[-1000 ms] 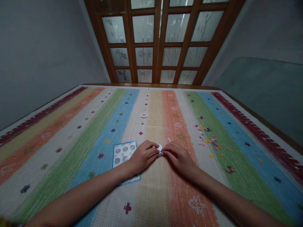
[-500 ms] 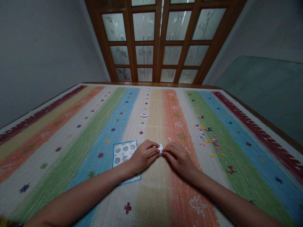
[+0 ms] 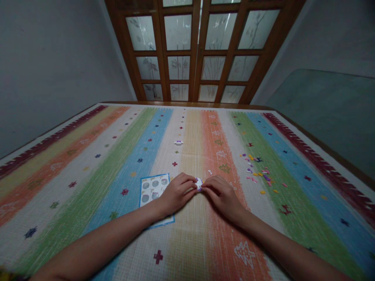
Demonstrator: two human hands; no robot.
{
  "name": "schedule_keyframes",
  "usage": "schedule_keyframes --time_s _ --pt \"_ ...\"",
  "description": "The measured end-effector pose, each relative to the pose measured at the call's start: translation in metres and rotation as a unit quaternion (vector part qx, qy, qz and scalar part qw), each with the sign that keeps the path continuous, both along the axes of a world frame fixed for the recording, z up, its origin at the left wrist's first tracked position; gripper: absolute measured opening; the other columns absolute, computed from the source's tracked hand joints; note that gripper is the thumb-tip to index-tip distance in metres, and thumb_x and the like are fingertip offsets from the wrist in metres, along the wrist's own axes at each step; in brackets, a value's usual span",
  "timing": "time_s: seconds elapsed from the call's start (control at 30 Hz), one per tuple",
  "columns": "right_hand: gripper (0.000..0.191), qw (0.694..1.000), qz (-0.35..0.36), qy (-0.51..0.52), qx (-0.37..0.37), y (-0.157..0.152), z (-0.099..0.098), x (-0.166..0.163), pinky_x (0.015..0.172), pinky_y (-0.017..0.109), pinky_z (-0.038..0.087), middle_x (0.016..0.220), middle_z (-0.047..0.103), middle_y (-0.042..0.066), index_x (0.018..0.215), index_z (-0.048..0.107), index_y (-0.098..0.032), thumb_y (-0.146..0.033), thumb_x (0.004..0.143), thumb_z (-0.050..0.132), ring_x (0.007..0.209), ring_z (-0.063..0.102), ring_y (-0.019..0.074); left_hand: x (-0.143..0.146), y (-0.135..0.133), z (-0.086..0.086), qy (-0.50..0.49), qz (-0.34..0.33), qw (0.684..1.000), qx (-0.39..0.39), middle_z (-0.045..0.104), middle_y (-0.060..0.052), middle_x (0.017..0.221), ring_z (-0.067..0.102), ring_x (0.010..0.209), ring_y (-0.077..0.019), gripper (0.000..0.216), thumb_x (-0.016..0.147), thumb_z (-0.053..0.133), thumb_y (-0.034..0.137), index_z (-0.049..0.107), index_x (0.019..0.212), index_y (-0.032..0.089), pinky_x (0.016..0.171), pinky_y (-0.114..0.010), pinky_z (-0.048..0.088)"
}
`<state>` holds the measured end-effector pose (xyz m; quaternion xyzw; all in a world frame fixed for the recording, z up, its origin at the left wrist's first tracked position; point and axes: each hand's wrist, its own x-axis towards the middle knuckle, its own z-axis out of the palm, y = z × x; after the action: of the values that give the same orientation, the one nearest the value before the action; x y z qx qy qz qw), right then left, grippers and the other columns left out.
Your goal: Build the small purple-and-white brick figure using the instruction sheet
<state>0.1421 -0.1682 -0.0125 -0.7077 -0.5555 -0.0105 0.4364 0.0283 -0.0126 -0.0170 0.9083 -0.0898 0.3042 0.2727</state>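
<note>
Between my two hands, near the middle of the table, is a small white and purple piece built of toy bricks (image 3: pixel 199 182). My left hand (image 3: pixel 182 190) pinches its left side between thumb and fingers. On its right side the fingertips of my right hand (image 3: pixel 219 192) are closed on it as well. Fingers cover part of the piece, so its full shape is hidden. Partly under my left forearm lies an instruction sheet (image 3: pixel 150 198) with a blue border and round pictures. A few tiny white bricks (image 3: pixel 209 172) rest just beyond my right hand.
Several loose yellow, pink, purple and white bricks (image 3: pixel 265 175) are scattered to the right. Farther back stands another small white and purple assembly (image 3: pixel 178 143). A striped cloth (image 3: pixel 187 249) covers the table, with a wooden glass-paned door (image 3: pixel 196 50) behind it.
</note>
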Motion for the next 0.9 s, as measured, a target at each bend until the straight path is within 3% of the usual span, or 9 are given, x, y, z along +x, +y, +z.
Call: schedule_keyframes --time_s 0.23,0.43,0.67,0.9 --pt "0.011 0.997 -0.005 0.081 -0.007 -0.0047 0.0058 0.0025 0.068 0.03 0.05 0.078 0.067 0.003 0.083 0.063 -0.02 -0.019 0.086 0.052 0.072 0.062 0.0162 0.0004 -0.0016 0.0043 0.001 -0.003 1.0 -0.009 0.067 -0.009 0.09 0.06 0.084 -0.0172 0.011 0.087 0.056 0.021 0.064 0.084 0.014 0.074 -0.031 0.052" --pt "0.017 0.997 0.004 0.079 -0.001 -0.0047 0.0078 0.0045 0.073 0.033 0.052 0.086 0.068 0.006 0.095 0.065 -0.02 -0.02 0.088 0.049 0.081 0.063 0.0181 0.0002 -0.0019 0.006 0.01 0.003 1.0 -0.012 0.068 -0.009 0.089 0.061 0.084 -0.0169 0.013 0.087 0.056 0.024 0.065 0.086 0.015 0.074 -0.032 0.052" --pt "0.011 0.991 -0.019 0.129 -0.019 -0.0033 0.0066 0.004 0.068 0.031 0.053 0.078 0.07 0.004 0.081 0.067 -0.02 -0.023 0.084 0.058 0.071 0.065 0.0175 0.0 -0.0016 0.0064 0.007 -0.002 1.0 -0.009 0.068 -0.009 0.091 0.06 0.084 -0.0173 0.012 0.087 0.055 0.022 0.065 0.085 0.015 0.073 -0.033 0.053" --pt "0.013 0.99 -0.011 0.135 -0.025 -0.0017 0.0012 0.0056 0.069 0.031 0.053 0.077 0.071 0.003 0.08 0.069 -0.02 -0.021 0.085 0.056 0.071 0.065 0.0167 0.0001 -0.0019 0.0047 0.005 0.002 1.0 -0.007 0.068 -0.009 0.09 0.06 0.084 -0.0176 0.012 0.087 0.056 0.023 0.064 0.084 0.014 0.073 -0.032 0.053"
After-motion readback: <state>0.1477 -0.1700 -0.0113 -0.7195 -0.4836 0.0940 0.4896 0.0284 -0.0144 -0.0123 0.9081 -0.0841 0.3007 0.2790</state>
